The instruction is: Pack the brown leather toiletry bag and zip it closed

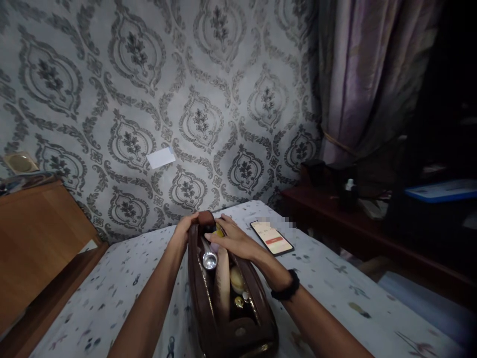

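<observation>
An elongated dark brown leather-look bag with an unzipped top (198, 293) lies in the lower centre of the frame, on a white bedspread printed with small grey and blue motifs (149, 278). The left hand (185, 227) touches the bag's far left corner, beside a reddish-brown block-shaped piece (205, 218); its fingers are partly hidden, so I cannot tell how firmly it grips. The right hand (236, 240), with 1 black fabric band (286, 287) at its wrist, reaches over the bag's far right edge, thumb spread away from the fingers and across the opening; whether it pinches anything I cannot tell.

Inside the bag, a shiny silver round-ended object (209, 260) sits at the left, next to a long beige piece (222, 286). To their right are a pale yellow rounded item (237, 280) and, nearer the lower edge, 1 small shiny gold ball-like item (239, 302).

Right of centre, a black-edged smartphone with a lit screen (273, 239) lies near the right hand. A brown wooden cabinet (33, 243) stands at the left, and a pinkish-grey curtain (357, 74) hangs at the upper right.
</observation>
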